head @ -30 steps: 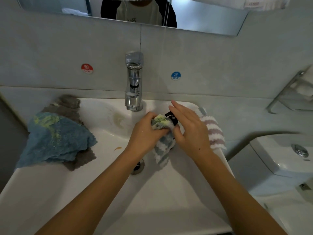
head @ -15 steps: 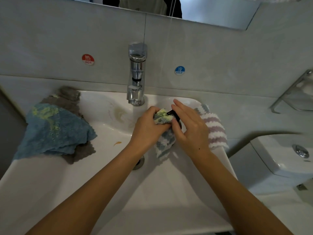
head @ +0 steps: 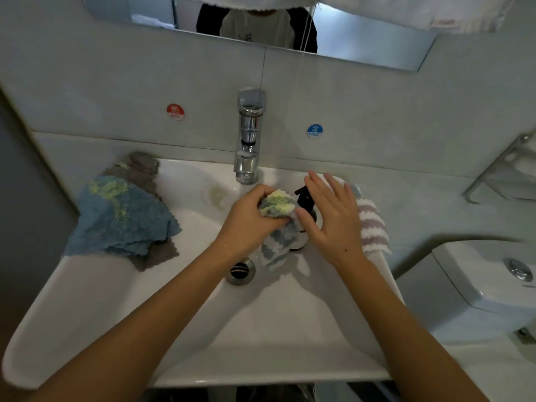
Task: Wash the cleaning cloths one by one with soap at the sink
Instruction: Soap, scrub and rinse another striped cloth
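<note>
A chrome faucet (head: 248, 140) stands at the centre of the back wall. A round red HOT sticker (head: 175, 112) is on the wall left of the faucet; a round blue COLD sticker (head: 314, 131) is on the wall to its right. A mirror (head: 362, 42) runs above the faucet. A metal wall rack (head: 501, 172) is mounted far right of the faucet. A white toilet tank (head: 487, 288) with a chrome flush button (head: 519, 269) sits below that rack.

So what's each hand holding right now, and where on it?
The left hand grips the blue-and-white striped cloth by its bunched, yellow-stained top end; the rest hangs down. The right hand holds nothing: fingers straight, over the black soap pump.
</note>
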`<state>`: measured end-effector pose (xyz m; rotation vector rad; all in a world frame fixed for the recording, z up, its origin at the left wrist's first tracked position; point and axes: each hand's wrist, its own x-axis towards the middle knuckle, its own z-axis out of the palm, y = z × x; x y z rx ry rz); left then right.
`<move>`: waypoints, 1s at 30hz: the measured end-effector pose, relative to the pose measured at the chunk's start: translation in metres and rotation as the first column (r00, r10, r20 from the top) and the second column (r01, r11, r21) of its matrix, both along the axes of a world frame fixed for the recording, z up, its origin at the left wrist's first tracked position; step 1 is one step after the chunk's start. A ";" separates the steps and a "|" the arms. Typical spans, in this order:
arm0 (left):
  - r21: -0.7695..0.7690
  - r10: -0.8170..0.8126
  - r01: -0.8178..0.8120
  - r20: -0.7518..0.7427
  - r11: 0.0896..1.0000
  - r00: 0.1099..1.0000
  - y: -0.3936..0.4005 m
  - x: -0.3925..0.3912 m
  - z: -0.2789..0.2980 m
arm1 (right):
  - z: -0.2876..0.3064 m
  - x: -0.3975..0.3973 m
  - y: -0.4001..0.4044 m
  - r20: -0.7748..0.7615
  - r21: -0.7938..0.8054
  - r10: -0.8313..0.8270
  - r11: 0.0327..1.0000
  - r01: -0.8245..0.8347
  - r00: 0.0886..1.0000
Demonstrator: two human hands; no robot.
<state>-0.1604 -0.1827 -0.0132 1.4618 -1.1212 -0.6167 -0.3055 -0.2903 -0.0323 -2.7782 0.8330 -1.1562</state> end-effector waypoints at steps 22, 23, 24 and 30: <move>0.105 0.004 -0.016 0.111 0.994 0.994 0.031 0.059 -0.011 | 0.002 0.061 0.065 0.266 0.917 0.057 0.294 -0.271 0.962; 0.120 -0.006 -0.011 0.136 0.993 0.991 0.031 0.061 -0.010 | 0.002 0.060 0.064 0.289 0.924 0.033 0.250 -0.288 0.957; 0.140 -0.016 -0.007 0.160 0.990 0.987 0.031 0.063 -0.009 | 0.002 0.060 0.062 0.300 0.931 0.016 0.213 -0.296 0.954; 0.339 -0.149 0.082 0.175 0.937 0.973 0.044 0.075 0.005 | 0.011 0.054 0.052 0.318 0.927 -0.069 0.233 -0.295 0.946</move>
